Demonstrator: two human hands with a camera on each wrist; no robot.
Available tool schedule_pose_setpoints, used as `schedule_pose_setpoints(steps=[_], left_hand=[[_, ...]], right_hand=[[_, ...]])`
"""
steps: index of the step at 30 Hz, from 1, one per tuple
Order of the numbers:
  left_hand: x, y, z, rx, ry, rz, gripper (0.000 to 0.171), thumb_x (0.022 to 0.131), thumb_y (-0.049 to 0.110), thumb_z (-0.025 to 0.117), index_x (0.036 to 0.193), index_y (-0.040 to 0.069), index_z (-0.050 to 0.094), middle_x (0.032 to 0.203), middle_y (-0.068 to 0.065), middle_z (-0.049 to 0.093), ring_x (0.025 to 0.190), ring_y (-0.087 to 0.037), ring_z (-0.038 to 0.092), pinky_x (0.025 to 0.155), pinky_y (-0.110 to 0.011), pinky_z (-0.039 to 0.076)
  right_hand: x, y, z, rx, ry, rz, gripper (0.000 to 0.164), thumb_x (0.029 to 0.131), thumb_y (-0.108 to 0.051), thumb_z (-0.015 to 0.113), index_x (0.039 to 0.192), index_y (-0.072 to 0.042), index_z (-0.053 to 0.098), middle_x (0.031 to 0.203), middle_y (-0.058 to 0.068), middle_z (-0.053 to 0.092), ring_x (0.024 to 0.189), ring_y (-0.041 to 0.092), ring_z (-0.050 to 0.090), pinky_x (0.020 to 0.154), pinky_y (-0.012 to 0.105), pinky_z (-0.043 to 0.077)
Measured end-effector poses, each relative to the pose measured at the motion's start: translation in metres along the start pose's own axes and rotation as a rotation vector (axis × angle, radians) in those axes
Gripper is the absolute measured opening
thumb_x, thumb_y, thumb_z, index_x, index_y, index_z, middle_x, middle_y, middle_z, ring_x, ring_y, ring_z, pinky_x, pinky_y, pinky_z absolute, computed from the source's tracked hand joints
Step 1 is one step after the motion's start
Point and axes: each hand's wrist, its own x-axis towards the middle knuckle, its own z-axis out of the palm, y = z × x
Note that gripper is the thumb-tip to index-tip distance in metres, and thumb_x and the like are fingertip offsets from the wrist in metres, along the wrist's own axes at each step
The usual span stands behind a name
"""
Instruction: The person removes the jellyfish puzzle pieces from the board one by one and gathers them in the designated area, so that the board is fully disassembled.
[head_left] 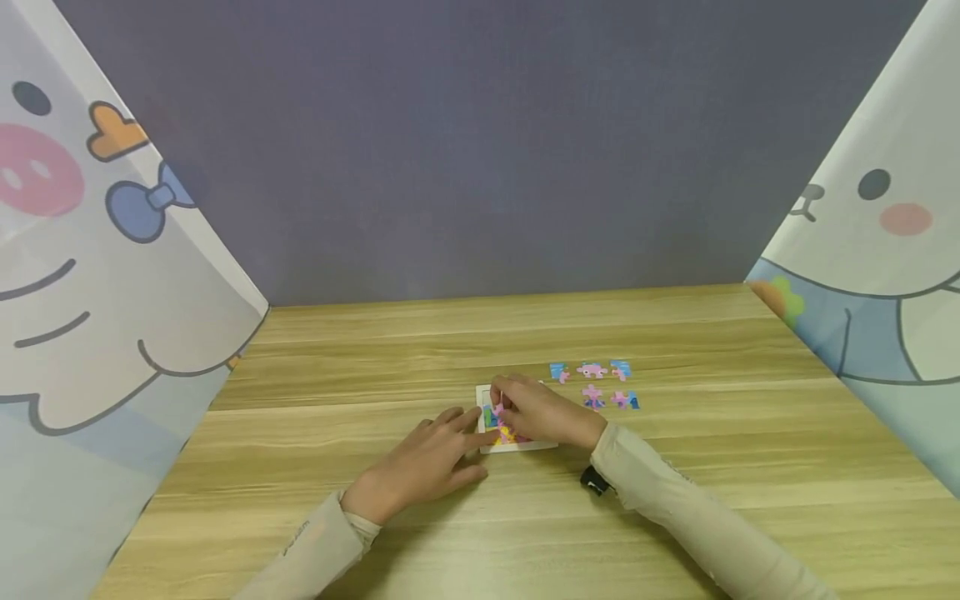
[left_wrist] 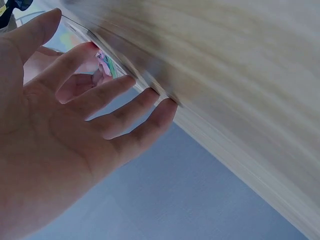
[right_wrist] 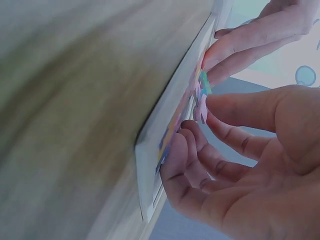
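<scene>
A white-rimmed puzzle tray (head_left: 481, 392) lies on the wooden table, with colourful pieces fitted along its near part. My right hand (head_left: 543, 412) is over the tray and pinches a pink and green puzzle piece (right_wrist: 201, 102) between thumb and forefinger. In the right wrist view that piece stands tilted against the picture, and the other fingers rest by the tray's edge. My left hand (head_left: 427, 458) lies at the tray's left side with its fingers spread, the forefinger reaching onto the fitted pieces. Much of the tray's right half is hidden under my right hand.
Several loose puzzle pieces (head_left: 592, 371) lie in two rows beyond and right of the tray. A small black object (head_left: 596, 481) shows under the right wrist. A grey panel (head_left: 480, 150) closes off the table's back, with printed cartoon cloths on both sides.
</scene>
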Motion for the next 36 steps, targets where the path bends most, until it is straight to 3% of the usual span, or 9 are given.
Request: schedule_pose_setpoints(steps=[4,11,25,36], left_hand=[[-0.001,0.0,0.0,0.011,-0.001,-0.002,0.047,0.098,0.039,0.063,0.139,0.018,0.06,0.149,-0.025,0.044,0.13,-0.053,0.045,0.087,-0.069,0.049],[-0.002,-0.001,0.002,0.007,0.004,0.003,0.048,0.097,0.039,0.063,0.14,0.016,0.059,0.149,-0.026,0.042,0.131,-0.052,0.044,0.087,-0.069,0.048],[-0.001,0.001,0.0,0.0,0.0,-0.017,0.047,0.098,0.04,0.063,0.14,0.019,0.059,0.15,-0.024,0.043,0.132,-0.049,0.044,0.089,-0.068,0.048],[-0.001,0.003,-0.001,0.009,-0.01,-0.042,0.046,0.098,0.04,0.063,0.139,0.021,0.061,0.151,-0.021,0.043,0.134,-0.045,0.044,0.091,-0.067,0.048]], right_hand=[[0.0,0.001,-0.001,0.026,0.006,-0.002,0.009,0.097,0.001,0.058,0.098,-0.007,0.056,0.08,0.0,0.058,0.064,0.01,0.054,0.056,0.023,0.048],[0.0,0.004,-0.004,0.089,-0.006,-0.02,0.011,0.096,0.002,0.059,0.097,-0.009,0.058,0.085,0.001,0.065,0.065,0.008,0.056,0.06,0.025,0.05],[-0.003,0.004,-0.021,0.105,0.042,-0.046,0.01,0.097,0.002,0.059,0.098,-0.008,0.059,0.091,0.005,0.068,0.08,0.017,0.065,0.069,0.027,0.054],[-0.008,0.006,-0.033,0.087,0.105,-0.039,0.006,0.098,-0.005,0.062,0.099,-0.011,0.062,0.092,0.0,0.068,0.084,0.013,0.065,0.072,0.026,0.055]])
